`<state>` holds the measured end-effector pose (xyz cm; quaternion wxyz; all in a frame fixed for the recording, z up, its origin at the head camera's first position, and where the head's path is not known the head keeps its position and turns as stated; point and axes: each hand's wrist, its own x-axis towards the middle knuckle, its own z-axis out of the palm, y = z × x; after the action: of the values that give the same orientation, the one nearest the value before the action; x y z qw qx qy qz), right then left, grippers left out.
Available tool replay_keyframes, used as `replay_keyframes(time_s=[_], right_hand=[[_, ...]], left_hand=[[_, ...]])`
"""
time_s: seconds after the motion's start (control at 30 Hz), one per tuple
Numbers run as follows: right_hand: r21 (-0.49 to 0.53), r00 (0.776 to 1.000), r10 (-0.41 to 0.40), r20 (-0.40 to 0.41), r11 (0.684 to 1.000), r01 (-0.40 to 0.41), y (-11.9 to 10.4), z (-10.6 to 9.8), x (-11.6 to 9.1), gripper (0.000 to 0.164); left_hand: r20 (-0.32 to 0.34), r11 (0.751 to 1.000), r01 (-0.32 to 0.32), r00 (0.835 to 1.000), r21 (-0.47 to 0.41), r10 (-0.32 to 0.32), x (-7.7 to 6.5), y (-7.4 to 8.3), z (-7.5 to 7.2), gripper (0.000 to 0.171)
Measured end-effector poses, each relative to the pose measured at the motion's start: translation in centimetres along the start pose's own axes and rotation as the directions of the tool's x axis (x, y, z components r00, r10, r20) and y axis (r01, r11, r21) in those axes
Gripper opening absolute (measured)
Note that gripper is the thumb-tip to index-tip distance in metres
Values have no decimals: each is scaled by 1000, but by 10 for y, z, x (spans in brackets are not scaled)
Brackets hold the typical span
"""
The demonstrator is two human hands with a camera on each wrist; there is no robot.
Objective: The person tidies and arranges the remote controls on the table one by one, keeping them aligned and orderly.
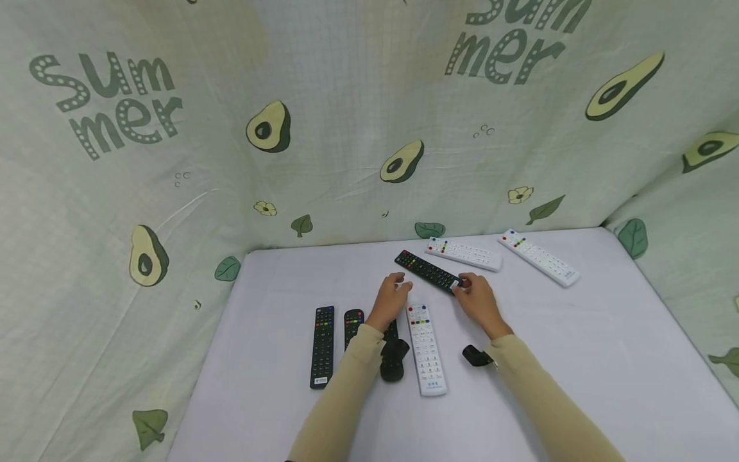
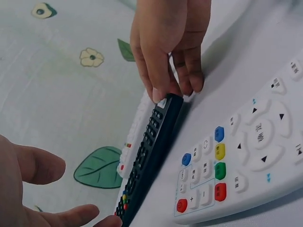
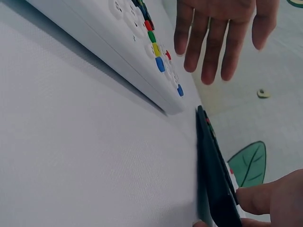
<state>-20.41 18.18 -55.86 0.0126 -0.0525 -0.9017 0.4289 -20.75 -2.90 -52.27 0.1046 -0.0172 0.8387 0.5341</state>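
My right hand pinches the near right end of a black remote control with colored buttons. That remote lies slantwise at the back of the table, its far end pointing left. In the left wrist view the thumb of the right hand is on the button face of the black remote. My left hand hovers left of it with relaxed, spread fingers and nothing in them. In front of the hands lies a white remote control, buttons up, between the two wrists.
Left of the white remote are a long black remote, another black remote and a third, the last two partly hidden by my left arm. Two white remotes lie along the back, near the printed cloth wall.
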Motion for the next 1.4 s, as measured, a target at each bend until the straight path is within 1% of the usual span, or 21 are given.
replay_keyframes(time_s=[0.17, 0.43, 0.53, 0.67, 0.83, 1.07, 1.23, 1.4], right_hand=[[-8, 1000, 24, 13, 1000, -24, 1, 1, 4, 42], [-5, 999, 33, 9, 999, -33, 5, 1, 6, 40], [-4, 1000, 31, 4, 1000, -31, 6, 2, 6, 40], [-4, 999, 37, 11, 999, -37, 8, 3, 6, 40], [-12, 999, 37, 14, 999, -37, 9, 2, 4, 40], [-10, 1000, 5, -2, 1000, -5, 10, 2, 0, 36], [4, 1000, 2, -13, 1000, -1, 10, 2, -2, 34], [44, 999, 0, -38, 999, 2, 10, 1, -7, 30]], left_hand=[[-29, 998, 38, 999, -52, -40, 12, 1, -4, 54], [-63, 991, 59, 996, -118, -67, 30, 3, -10, 61], [-61, 988, 75, 995, -134, -84, 36, 3, -11, 63], [-39, 983, 102, 993, -150, -109, 41, 3, -11, 65], [-26, 983, 90, 995, -161, -96, 49, 1, -12, 65], [15, 971, 94, 996, -218, -93, 51, 1, -12, 64], [22, 970, 99, 995, -224, -97, 49, 0, -12, 62], [24, 963, 95, 995, -250, -92, 46, -2, -13, 61]])
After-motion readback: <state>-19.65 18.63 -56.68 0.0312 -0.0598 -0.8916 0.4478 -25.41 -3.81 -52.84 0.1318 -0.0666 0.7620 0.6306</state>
